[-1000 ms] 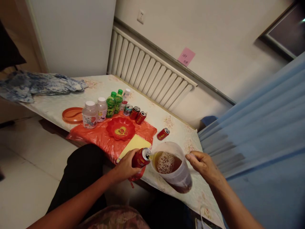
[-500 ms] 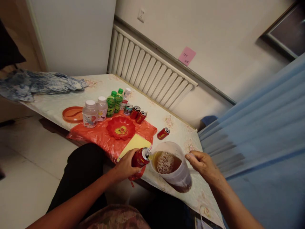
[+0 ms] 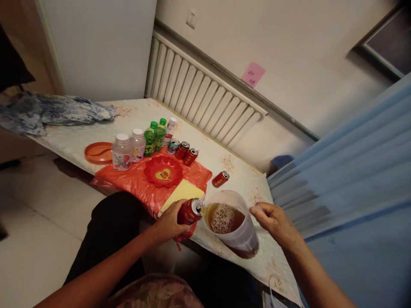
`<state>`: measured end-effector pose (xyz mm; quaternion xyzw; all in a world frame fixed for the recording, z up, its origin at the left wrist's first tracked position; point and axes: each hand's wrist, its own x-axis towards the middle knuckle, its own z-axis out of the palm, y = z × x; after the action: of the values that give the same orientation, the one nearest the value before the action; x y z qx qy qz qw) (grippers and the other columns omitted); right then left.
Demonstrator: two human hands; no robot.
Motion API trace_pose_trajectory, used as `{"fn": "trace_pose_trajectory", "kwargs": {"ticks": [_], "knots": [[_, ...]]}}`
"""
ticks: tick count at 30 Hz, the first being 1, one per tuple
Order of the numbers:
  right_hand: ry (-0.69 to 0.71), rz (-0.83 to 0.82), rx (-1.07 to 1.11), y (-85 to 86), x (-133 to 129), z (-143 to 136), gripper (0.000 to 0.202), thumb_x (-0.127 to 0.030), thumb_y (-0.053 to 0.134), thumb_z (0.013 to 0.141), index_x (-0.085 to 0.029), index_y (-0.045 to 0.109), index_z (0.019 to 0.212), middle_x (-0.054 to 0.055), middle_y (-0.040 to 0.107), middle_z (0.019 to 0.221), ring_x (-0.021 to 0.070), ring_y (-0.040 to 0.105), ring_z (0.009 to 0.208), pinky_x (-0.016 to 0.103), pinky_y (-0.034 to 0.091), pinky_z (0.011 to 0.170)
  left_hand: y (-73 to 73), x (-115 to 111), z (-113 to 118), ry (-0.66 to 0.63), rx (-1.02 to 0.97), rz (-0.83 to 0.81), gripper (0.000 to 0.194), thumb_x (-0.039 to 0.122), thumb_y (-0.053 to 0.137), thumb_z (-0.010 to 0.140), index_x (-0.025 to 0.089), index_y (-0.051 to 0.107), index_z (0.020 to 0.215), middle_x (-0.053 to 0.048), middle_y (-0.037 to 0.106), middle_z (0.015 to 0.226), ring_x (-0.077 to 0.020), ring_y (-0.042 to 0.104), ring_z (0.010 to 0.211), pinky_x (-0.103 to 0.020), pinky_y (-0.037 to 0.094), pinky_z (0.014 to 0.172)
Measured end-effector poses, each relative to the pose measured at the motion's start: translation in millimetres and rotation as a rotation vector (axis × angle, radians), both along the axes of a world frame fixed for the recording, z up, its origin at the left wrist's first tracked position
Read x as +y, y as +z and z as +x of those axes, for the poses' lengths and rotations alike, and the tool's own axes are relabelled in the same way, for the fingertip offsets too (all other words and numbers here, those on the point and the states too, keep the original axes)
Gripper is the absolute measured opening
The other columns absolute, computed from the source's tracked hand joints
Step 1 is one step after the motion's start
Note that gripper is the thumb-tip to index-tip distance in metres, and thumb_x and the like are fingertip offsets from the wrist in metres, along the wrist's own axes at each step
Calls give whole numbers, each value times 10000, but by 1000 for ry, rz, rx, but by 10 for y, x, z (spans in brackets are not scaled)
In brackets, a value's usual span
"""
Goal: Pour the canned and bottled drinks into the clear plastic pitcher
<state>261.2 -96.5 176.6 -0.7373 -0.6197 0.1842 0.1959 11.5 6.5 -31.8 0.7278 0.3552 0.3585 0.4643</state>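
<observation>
Barely any movement since a second ago: only the view drifts slightly, so the background sits a touch higher; hands, can and pitcher keep their places. Left hand (image 3: 170,223) curled round a red can (image 3: 189,212), tipped at the rim of a translucent plastic pitcher (image 3: 247,244), thin amber stream at its mouth. Right hand (image 3: 271,217) closed on the pitcher's handle. Pitcher at the near table edge; cannot tell whether its base rests there. Inside: brown liquid (image 3: 238,220), coarse bubbly foam (image 3: 221,219).

Counts: one lone red can (image 3: 220,179) just beyond the pitcher; two more red cans (image 3: 182,150) beside one teal can (image 3: 172,146); two green bottles (image 3: 150,143); three clear bottles (image 3: 122,156), white-capped. One scalloped red dish (image 3: 178,174) and one yellow sheet (image 3: 181,192) on crinkled, glossy red plastic (image 3: 112,180). One round orange tray (image 3: 96,154), shallow. Table cover (image 3: 239,169) pale, floral.
</observation>
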Motion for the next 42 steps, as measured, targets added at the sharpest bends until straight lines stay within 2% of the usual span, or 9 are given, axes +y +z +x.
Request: {"fn": "trace_pose_trajectory", "kwargs": {"ticks": [30, 42], "knots": [[32, 9, 22, -46, 27, 25, 496, -589, 519, 808, -211, 333, 545, -47, 284, 558, 103, 281, 548, 241, 243, 500, 27, -9, -19, 3, -12, -28, 719, 188, 736, 588, 206, 496, 1266, -97, 584, 1296, -298, 535, 1211, -444, 408, 1059], [40, 2, 3, -25, 51, -8, 492, -583, 519, 803, -210, 340, 538, -47, 289, 550, 103, 289, 541, 239, 251, 496, -42, 5, -24, 2, -19, -46, 742, 191, 743, 582, 207, 492, 1279, -94, 576, 1302, -296, 523, 1222, -446, 402, 1062]]}}
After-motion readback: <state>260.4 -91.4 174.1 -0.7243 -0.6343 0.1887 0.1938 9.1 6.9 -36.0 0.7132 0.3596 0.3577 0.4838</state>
